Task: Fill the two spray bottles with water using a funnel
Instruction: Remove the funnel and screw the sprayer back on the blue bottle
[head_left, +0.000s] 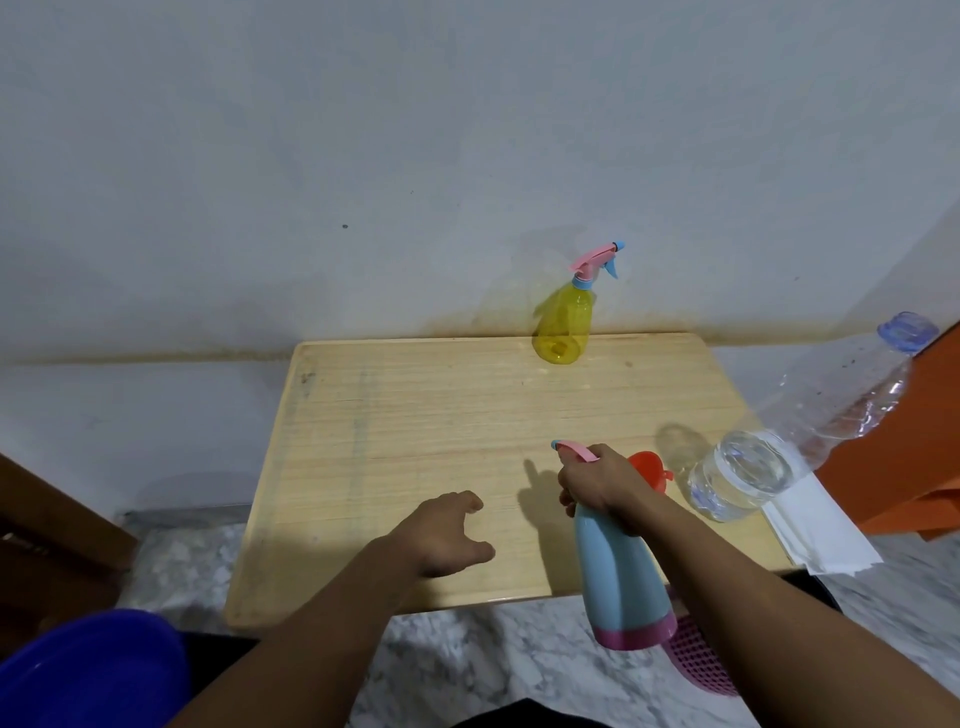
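— Blue spray bottle: where?
— Right hand grips its neck, above the table edge. Left hand hovers, fingers loosely spread. Yellow bottle stands far side.

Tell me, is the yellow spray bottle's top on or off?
On. The yellow spray bottle stands at the table's far edge with its pink trigger head fitted.

No legible text or labels
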